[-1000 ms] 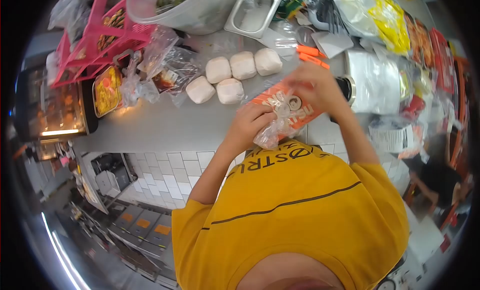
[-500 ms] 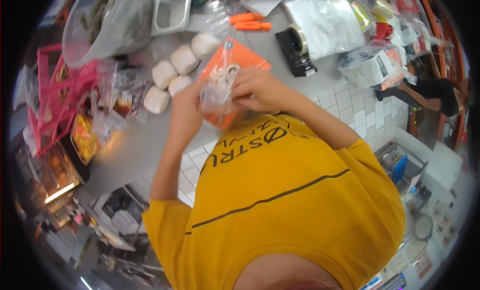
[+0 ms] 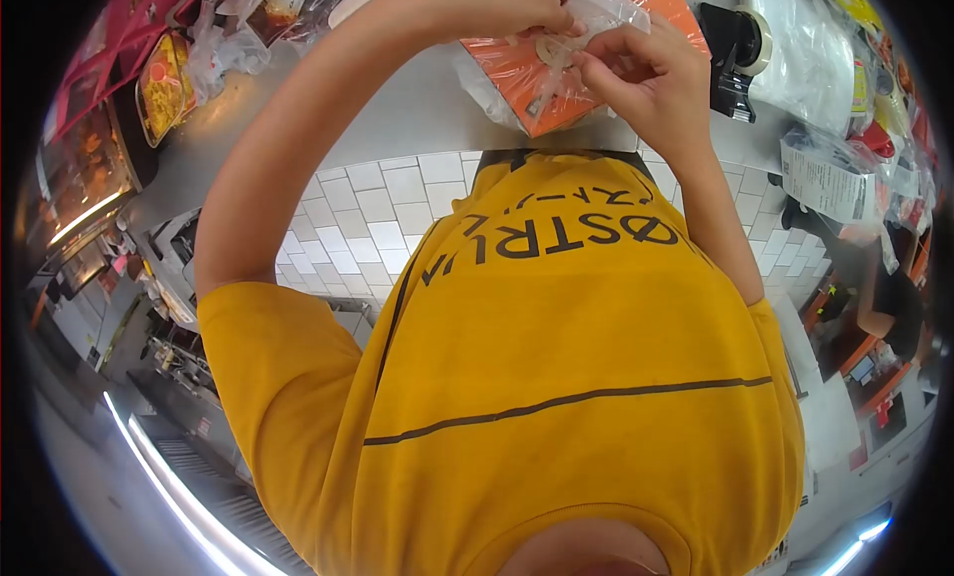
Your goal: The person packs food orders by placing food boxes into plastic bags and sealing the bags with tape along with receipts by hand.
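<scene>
A clear plastic bag [image 3: 603, 7] lies between my two hands, above an orange square surface [image 3: 532, 104] covered in clear film. My left hand [image 3: 497, 7] comes in from the left with bent fingers pinched at the bag's edge; its upper part is cut off by the frame. My right hand [image 3: 651, 84] is on the other side, thumb and forefinger brought together on the plastic. A pale ring-shaped piece [image 3: 547, 49] shows by the fingertips; I cannot tell whether it is inside the bag.
On the steel counter [image 3: 397, 104], a black tape dispenser [image 3: 730, 54] and a stack of clear plastic sheets [image 3: 805, 64] are at right. Plastic-wrapped packets [image 3: 224, 49] and a yellow-filled tray [image 3: 164, 84] lie at left. Another person [image 3: 889, 308] is at far right.
The view has tipped down and toward my body, so hands and bag appear higher. The round white packets at left have mostly left the frame. Both hands stay at the bag.
</scene>
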Motion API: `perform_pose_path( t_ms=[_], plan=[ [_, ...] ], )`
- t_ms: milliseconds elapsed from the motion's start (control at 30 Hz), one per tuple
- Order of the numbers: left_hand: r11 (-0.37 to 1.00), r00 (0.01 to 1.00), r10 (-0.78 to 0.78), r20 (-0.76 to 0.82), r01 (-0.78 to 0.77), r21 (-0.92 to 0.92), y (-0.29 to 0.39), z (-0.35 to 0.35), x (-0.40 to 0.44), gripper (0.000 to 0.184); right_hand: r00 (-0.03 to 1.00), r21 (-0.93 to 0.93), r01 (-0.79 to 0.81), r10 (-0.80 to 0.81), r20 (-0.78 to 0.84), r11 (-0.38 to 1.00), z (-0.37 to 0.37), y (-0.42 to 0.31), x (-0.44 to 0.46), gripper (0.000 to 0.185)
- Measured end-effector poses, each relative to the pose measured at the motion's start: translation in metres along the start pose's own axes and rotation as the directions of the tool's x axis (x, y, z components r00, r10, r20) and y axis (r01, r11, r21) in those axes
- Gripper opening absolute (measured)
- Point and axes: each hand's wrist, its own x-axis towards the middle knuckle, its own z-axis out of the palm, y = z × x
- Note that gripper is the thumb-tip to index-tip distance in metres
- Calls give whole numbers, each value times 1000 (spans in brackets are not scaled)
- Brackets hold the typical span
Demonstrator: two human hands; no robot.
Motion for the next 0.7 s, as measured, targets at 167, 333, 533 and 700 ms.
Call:
perform_pose_path(
  t_ms=[167, 333, 533, 700],
  plan=[
    [999, 1000, 26, -10, -26, -24, 6, 0, -3, 22, 999, -16, 19, -20, -49, 1000, 2, -1, 0, 10],
    [999, 1000, -5, -12, 6, 54, 7, -1, -4, 22, 994, 42, -63, 67, -86, 997, 7, -4, -1, 10],
    [991, 977, 137, -165, -135, 23, 0, 14, -10, 23, 958, -94, 152, -170, -229, 984, 16, -5, 3, 11],
    [998, 967, 7, -254, 9, 61, 13, 27, -33, 20, 957, -183, 114, -158, -242, 976, 24, -3, -6, 22]
  ],
)
